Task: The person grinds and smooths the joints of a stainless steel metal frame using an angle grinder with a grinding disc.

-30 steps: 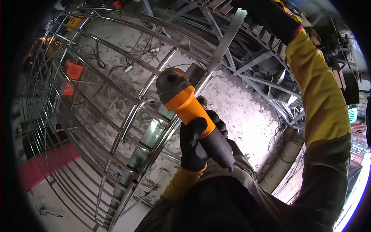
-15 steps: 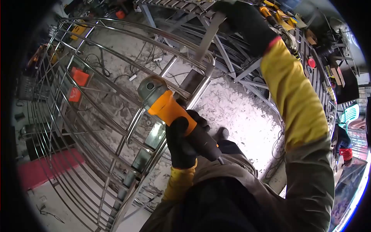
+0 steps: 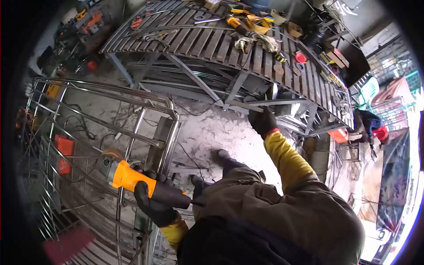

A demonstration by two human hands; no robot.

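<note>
My left hand (image 3: pixel 154 201), in a dark glove, is wrapped round the dark rear body of an orange angle grinder (image 3: pixel 128 176). The grinder's grey head points left over the bars of a shiny tubular metal frame (image 3: pixel 145 138). A brownish disc (image 3: pixel 113 153) shows at its head. My right hand (image 3: pixel 263 122), also gloved, reaches forward to the lower front of the slatted bench (image 3: pixel 221 42). Its fingers look curled, and I cannot make out what they hold. A pale upright strip (image 3: pixel 274 91) stands just beyond the fingers.
On the bench lie another orange power tool (image 3: pixel 236 24), a rag (image 3: pixel 258 42), a yellow bin (image 3: pixel 258 23) and a red round item (image 3: pixel 300 57). Metal lengths (image 3: pixel 190 81) are stored beneath. Another person (image 3: pixel 370 126) bends at the far right. Cables trail over the dusty floor.
My view has swung right and shows more of the bench. My right hand has come down from the benchtop level to below its edge. The grinder has tilted further left.
</note>
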